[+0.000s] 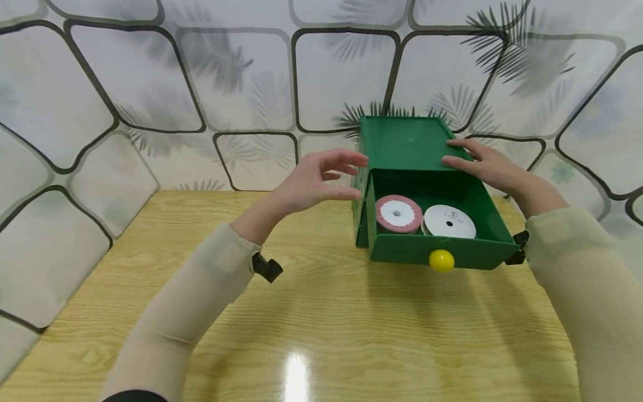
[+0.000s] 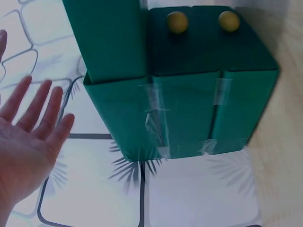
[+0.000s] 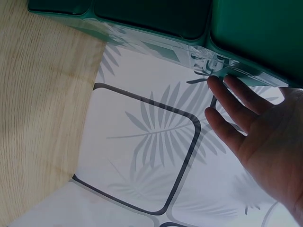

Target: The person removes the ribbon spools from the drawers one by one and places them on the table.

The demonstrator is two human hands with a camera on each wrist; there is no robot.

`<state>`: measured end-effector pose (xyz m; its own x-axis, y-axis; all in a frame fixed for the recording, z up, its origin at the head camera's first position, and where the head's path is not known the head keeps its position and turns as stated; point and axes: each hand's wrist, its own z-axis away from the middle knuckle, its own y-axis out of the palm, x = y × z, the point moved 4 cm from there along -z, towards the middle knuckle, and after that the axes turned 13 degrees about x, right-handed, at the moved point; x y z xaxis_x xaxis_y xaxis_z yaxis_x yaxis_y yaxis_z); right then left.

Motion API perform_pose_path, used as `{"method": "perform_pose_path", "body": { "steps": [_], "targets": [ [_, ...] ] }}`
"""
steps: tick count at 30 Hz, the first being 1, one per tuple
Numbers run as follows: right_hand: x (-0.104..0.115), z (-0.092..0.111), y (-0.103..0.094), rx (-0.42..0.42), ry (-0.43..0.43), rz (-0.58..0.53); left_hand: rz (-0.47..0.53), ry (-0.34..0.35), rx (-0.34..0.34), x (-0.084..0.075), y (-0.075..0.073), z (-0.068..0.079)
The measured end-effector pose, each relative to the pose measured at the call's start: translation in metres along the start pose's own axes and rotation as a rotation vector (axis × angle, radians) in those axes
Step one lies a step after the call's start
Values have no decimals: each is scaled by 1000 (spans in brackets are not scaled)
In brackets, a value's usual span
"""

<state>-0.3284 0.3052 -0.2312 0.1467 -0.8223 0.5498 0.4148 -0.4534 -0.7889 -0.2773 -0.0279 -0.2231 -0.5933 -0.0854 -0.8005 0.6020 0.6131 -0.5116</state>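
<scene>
A green drawer cabinet (image 1: 407,142) stands against the wall with its top drawer (image 1: 402,248) pulled out. Inside lie a pink-edged spool of ribbon (image 1: 408,223) and a white spool (image 1: 437,218), side by side. The drawer front bears a round yellow knob (image 1: 442,261). My left hand (image 1: 318,181) hovers off the cabinet's left side, fingers spread and holding nothing. On the cabinet's right top edge rests my right hand (image 1: 492,167); in the right wrist view its extended fingers (image 3: 239,97) lie along the cabinet's side.
Two lower drawers with yellow knobs (image 2: 177,22) are closed in the left wrist view. Clear tape (image 2: 154,97) runs across the cabinet's joints. A wood-grain table (image 1: 301,312) lies underneath, with a patterned wall covering (image 1: 241,78) behind it.
</scene>
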Motion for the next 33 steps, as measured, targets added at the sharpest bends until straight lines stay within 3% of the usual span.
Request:
{"method": "perform_pose_path", "body": {
  "steps": [9, 18, 24, 28, 33],
  "targets": [
    [0, -1, -1, -5, -13, 7, 3, 43, 153, -6, -2, -37],
    [-1, -2, -3, 1, -4, 5, -27, -11, 491, -14, 17, -72],
    [-1, -3, -4, -2, 3, 5, -10, -60, 659, -14, 33, -85],
    [0, -3, -3, -3, 3, 8, -46, -95, 717, -11, 40, -88],
    [1, -2, -2, -4, -1, 4, -139, -172, 710, -6, 46, -91]
  ]
}}
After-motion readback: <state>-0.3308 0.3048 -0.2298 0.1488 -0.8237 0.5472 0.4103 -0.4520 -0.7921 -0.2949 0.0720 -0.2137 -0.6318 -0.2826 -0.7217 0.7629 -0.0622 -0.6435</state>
